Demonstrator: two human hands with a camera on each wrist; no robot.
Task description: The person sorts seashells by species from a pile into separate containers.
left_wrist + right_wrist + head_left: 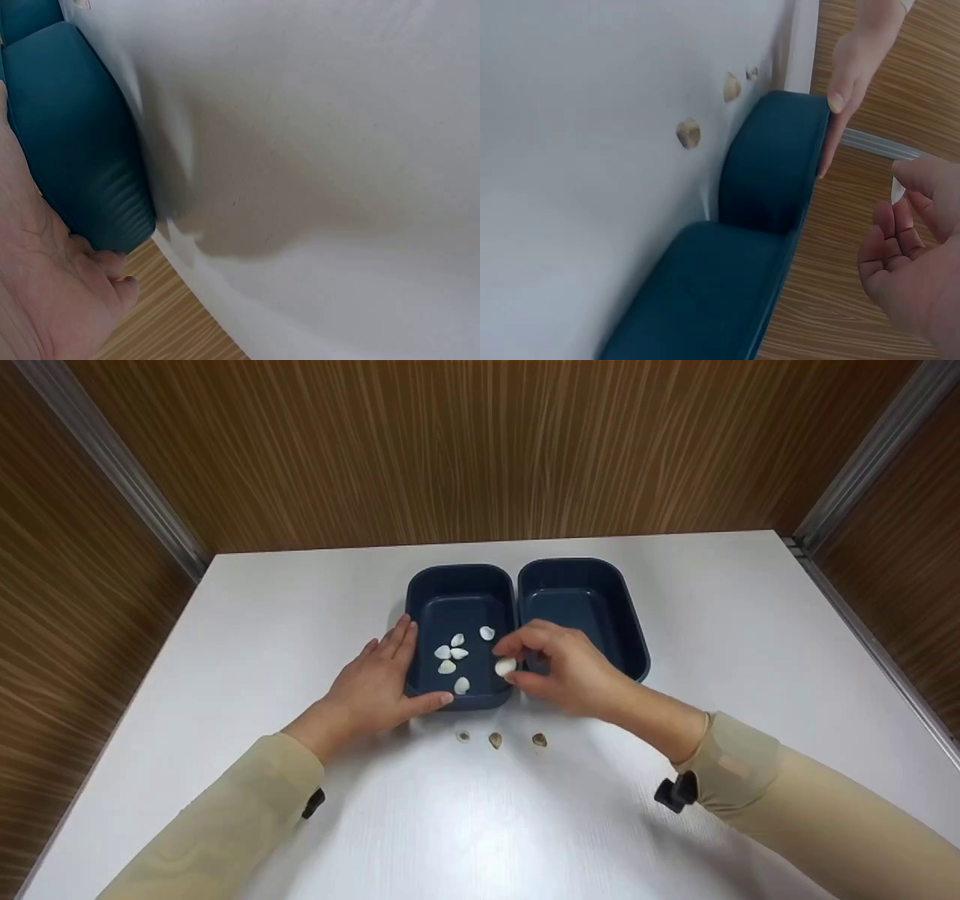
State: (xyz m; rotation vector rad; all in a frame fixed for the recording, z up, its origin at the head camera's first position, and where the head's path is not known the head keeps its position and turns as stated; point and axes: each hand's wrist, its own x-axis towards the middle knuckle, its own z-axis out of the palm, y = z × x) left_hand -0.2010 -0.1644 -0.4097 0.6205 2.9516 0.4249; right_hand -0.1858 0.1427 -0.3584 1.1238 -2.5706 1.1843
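Observation:
Two dark blue bins stand side by side on the white table (247,607). The left bin (459,585) holds several white shells (452,654); the right bin (581,585) shows none. My right hand (517,662) pinches one white shell (505,666) over the left bin's near right corner. My left hand (375,682) lies against that bin's left wall with straight fingers, its thumb (847,75) along the near wall (772,157). Three brownish shells (495,740) lie in a row on the table just before the bin. The left wrist view shows my palm (45,292) against the bin (75,127).
Wood-grain panels (480,450) wall in the table at the back and on both sides. The table's far edge runs close behind the bins. The brownish shells (688,133) also show in the right wrist view, beside the bin.

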